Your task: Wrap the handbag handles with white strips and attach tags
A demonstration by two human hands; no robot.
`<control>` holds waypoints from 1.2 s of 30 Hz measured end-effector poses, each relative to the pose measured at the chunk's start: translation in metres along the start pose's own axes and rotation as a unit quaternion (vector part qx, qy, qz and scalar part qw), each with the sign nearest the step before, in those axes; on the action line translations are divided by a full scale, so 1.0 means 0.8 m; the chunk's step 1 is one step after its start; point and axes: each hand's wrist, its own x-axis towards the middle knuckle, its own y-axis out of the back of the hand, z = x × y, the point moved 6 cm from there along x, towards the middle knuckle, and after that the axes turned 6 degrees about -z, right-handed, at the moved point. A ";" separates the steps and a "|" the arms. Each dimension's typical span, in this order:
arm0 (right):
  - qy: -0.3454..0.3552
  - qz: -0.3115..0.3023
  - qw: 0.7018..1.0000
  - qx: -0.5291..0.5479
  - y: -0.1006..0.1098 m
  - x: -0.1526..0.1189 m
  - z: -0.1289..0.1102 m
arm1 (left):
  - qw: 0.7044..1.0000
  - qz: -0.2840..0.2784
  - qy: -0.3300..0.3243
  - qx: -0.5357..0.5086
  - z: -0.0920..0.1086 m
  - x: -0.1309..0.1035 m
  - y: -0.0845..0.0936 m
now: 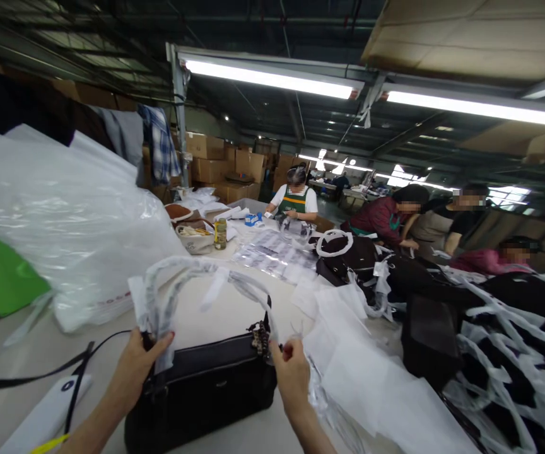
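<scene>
A black handbag (pixel 206 394) stands on the white table right in front of me, its two handles (pixel 187 268) wrapped in white tissue and plastic. My left hand (pixel 144 359) grips the bag's left end at the foot of the handle, thumb over the wrapping. At the right end, my right hand (pixel 292 369) has its fingers pinched together near the handle's foot; what they pinch is too small to make out. A dark beaded charm (pixel 258 337) hangs just left of those fingers. From the left side a black strap (pixel 50 377) trails over the table.
A large white plastic sack (pixel 78 233) fills the left side. White tissue sheets (pixel 371 366) lie to the right, beside piled black bags (pixel 431 334) with wrapped handles. A jar (pixel 220 233) stands farther back. Several co-workers, one in a green apron (pixel 295 203), are around the table.
</scene>
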 end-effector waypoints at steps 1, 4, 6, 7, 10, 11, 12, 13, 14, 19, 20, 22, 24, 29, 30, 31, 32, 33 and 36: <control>0.073 -0.015 0.997 -0.029 -0.009 -0.006 -0.017 | 1.000 -0.011 0.002 0.013 0.000 -0.001 -0.003; 0.212 -0.039 0.961 -0.172 -0.038 -0.013 -0.060 | 0.998 -0.026 0.007 0.055 -0.001 -0.004 -0.012; 0.153 -0.033 0.954 -0.255 -0.052 0.001 -0.064 | 0.997 -0.020 0.004 0.080 -0.004 -0.005 -0.015; 0.117 -0.035 0.953 -0.276 -0.056 0.010 -0.064 | 0.996 -0.016 0.001 0.092 -0.006 -0.004 -0.016; 0.098 -0.066 0.955 -0.270 -0.065 0.027 -0.065 | 0.992 -0.004 -0.005 0.125 -0.014 -0.002 -0.017; 0.106 -0.078 0.956 -0.261 -0.064 0.029 -0.065 | 0.991 -0.001 -0.004 0.134 -0.016 0.000 -0.017; 0.115 -0.093 0.956 -0.252 -0.059 0.029 -0.065 | 0.990 0.001 -0.001 0.139 -0.019 0.001 -0.017; 0.126 -0.117 0.958 -0.231 -0.053 0.026 -0.065 | 0.990 0.004 0.001 0.141 -0.021 0.003 -0.017; 0.137 -0.151 0.960 -0.191 -0.046 0.022 -0.063 | 0.990 0.004 0.004 0.142 -0.023 0.005 -0.017; 0.251 -0.317 0.914 -0.016 -0.008 -0.031 -0.033 | 0.988 -0.013 0.016 0.156 -0.028 0.020 -0.021; 0.304 -0.327 0.894 -0.040 -0.004 -0.046 -0.022 | 0.987 -0.019 0.016 0.161 -0.028 0.022 -0.021; 0.403 -0.327 0.850 -0.092 -0.004 -0.072 0.004 | 0.985 -0.026 0.020 0.172 -0.027 0.023 -0.019; 0.444 -0.302 0.836 -0.111 -0.006 -0.087 0.033 | 0.982 -0.020 0.028 0.184 -0.026 0.013 -0.016; 0.420 -0.254 0.866 -0.097 -0.014 -0.096 0.066 | 0.882 0.131 -0.296 0.344 0.017 -0.069 -0.027; 0.412 -0.253 0.870 -0.092 -0.017 -0.097 0.066 | 0.836 0.096 -0.381 0.383 0.018 -0.087 -0.047; 0.403 -0.249 0.877 -0.084 -0.018 -0.098 0.066 | 0.800 0.044 -0.432 0.414 0.013 -0.099 -0.067; 0.392 -0.241 0.885 -0.074 -0.020 -0.098 0.065 | 0.775 -0.012 -0.452 0.441 0.002 -0.105 -0.085; 0.383 -0.232 0.892 -0.066 -0.021 -0.098 0.064 | 0.761 -0.055 -0.447 0.467 -0.011 -0.105 -0.099; 0.374 -0.210 0.902 -0.048 -0.024 -0.097 0.062 | 0.745 -0.112 -0.397 0.525 -0.040 -0.094 -0.117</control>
